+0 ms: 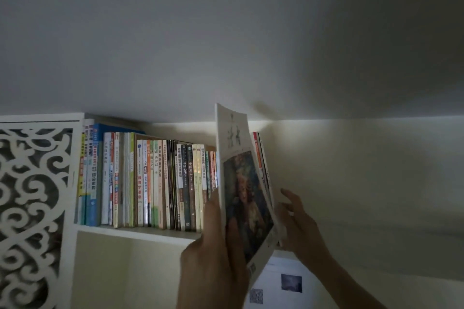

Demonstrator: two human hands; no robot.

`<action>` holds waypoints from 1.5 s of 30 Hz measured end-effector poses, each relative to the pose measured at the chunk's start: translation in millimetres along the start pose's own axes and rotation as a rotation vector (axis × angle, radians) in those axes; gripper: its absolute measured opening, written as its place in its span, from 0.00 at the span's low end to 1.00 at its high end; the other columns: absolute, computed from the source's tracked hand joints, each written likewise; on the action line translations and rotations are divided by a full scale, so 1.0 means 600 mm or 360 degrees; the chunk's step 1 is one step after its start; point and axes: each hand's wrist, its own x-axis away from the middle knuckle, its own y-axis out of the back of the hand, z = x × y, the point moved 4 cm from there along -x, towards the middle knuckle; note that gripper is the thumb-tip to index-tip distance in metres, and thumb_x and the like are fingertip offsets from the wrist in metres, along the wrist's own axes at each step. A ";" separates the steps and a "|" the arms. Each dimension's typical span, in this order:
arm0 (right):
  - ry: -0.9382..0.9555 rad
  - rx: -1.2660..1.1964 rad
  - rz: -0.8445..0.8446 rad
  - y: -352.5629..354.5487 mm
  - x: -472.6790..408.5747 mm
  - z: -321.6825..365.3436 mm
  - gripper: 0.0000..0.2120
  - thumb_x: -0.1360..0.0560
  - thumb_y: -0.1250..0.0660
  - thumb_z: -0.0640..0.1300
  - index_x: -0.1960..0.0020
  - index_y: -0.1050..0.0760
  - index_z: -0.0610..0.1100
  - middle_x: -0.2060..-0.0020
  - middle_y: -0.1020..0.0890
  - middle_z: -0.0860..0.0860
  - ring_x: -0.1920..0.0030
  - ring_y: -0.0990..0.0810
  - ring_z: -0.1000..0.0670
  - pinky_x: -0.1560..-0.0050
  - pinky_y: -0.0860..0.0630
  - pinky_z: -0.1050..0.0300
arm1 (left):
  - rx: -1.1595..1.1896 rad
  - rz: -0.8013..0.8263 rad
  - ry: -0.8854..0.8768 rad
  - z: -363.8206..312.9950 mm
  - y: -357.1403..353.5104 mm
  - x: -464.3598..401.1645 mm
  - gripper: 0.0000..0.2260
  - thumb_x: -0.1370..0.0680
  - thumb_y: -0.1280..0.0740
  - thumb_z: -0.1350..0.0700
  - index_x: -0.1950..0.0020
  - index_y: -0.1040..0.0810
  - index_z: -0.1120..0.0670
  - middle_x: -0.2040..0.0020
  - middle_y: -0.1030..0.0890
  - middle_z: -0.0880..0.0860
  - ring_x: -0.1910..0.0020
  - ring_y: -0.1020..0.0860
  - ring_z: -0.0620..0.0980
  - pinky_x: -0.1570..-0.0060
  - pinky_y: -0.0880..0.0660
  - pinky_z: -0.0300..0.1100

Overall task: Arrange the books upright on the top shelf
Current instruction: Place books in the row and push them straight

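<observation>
Now | left hand (213, 253) grips book (241, 183) | right hand (298, 221) behind it

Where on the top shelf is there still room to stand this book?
Left of the white book with the painted cover in the left hand, the row of upright books runs packed to the white carved side panel. Right of the leaning red-spined books by the right hand, only wall shows.

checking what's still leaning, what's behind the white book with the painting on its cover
Behind the white book, gripped by the left hand, a few thin tilted books show, red spine foremost. The right hand touches them. Their lower parts are covered.
</observation>
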 end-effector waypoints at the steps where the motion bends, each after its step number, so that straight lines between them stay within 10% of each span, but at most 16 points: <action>1: -0.0072 -0.0162 -0.0143 0.013 0.005 0.001 0.11 0.17 0.43 0.57 0.36 0.30 0.67 0.44 0.17 0.55 0.49 0.16 0.58 0.50 0.19 0.56 | 0.0074 0.0036 0.0026 -0.012 -0.018 -0.005 0.20 0.20 0.41 0.48 0.28 0.35 0.41 0.74 0.30 0.37 0.75 0.26 0.25 0.75 0.35 0.18; 6: 0.0041 -0.0085 -0.0813 0.097 0.047 0.058 0.12 0.17 0.43 0.54 0.45 0.22 0.54 0.56 0.16 0.54 0.54 0.17 0.48 0.55 0.23 0.50 | 0.0070 0.0215 0.0032 -0.036 -0.128 -0.038 0.24 0.17 0.50 0.37 0.23 0.46 0.42 0.55 0.15 0.49 0.66 0.17 0.43 0.65 0.19 0.32; 9: 0.0018 -0.0090 -0.0341 0.098 0.054 0.100 0.14 0.21 0.37 0.64 0.45 0.21 0.57 0.56 0.15 0.54 0.57 0.16 0.53 0.57 0.21 0.52 | -0.0016 0.0339 0.0040 -0.035 -0.191 -0.047 0.30 0.15 0.38 0.54 0.19 0.51 0.45 0.50 0.14 0.50 0.60 0.17 0.42 0.70 0.29 0.23; 13: -0.0305 -0.0083 0.0244 0.057 0.041 0.098 0.23 0.30 0.32 0.68 0.36 0.29 0.69 0.50 0.14 0.55 0.51 0.14 0.55 0.50 0.17 0.53 | -0.0220 0.0581 -0.0204 0.006 -0.235 -0.027 0.24 0.23 0.25 0.54 0.29 0.24 0.55 0.49 0.13 0.47 0.54 0.15 0.39 0.61 0.30 0.18; 16: -0.0297 0.0055 0.0125 0.042 0.022 0.080 0.20 0.23 0.32 0.60 0.33 0.32 0.64 0.46 0.15 0.56 0.51 0.15 0.57 0.45 0.19 0.55 | 0.0007 0.0764 -0.0344 0.048 -0.236 0.002 0.33 0.25 0.30 0.44 0.21 0.33 0.50 0.30 0.25 0.42 0.36 0.24 0.38 0.37 0.24 0.36; 20: -0.0332 0.0191 -0.0037 0.026 0.001 0.054 0.18 0.16 0.39 0.49 0.27 0.33 0.56 0.37 0.20 0.51 0.39 0.21 0.47 0.33 0.26 0.52 | 0.0201 0.0589 -0.0319 0.097 -0.209 -0.013 0.22 0.21 0.34 0.45 0.27 0.28 0.43 0.37 0.27 0.41 0.44 0.24 0.38 0.47 0.22 0.37; 28: 0.0010 0.0811 0.0279 -0.020 -0.047 0.025 0.28 0.23 0.54 0.72 0.28 0.36 0.62 0.42 0.19 0.61 0.45 0.18 0.56 0.40 0.23 0.54 | -0.0226 0.0436 -0.0643 0.166 -0.235 -0.087 0.30 0.17 0.38 0.47 0.17 0.44 0.49 0.21 0.37 0.49 0.23 0.38 0.47 0.27 0.32 0.51; 33: 0.0018 0.0716 0.0245 -0.020 -0.053 -0.012 0.35 0.30 0.55 0.81 0.33 0.31 0.65 0.47 0.18 0.66 0.52 0.18 0.62 0.45 0.21 0.60 | -0.0073 0.0474 -0.0697 0.193 -0.247 -0.085 0.31 0.15 0.38 0.47 0.16 0.47 0.50 0.18 0.43 0.48 0.20 0.41 0.49 0.24 0.36 0.48; 45: 0.0086 0.0378 0.0470 -0.022 -0.056 -0.036 0.29 0.23 0.41 0.67 0.23 0.39 0.65 0.37 0.22 0.60 0.40 0.22 0.61 0.42 0.23 0.65 | 0.0004 0.0592 -0.0587 0.202 -0.256 -0.085 0.30 0.14 0.47 0.43 0.15 0.54 0.51 0.16 0.49 0.45 0.17 0.50 0.48 0.23 0.38 0.57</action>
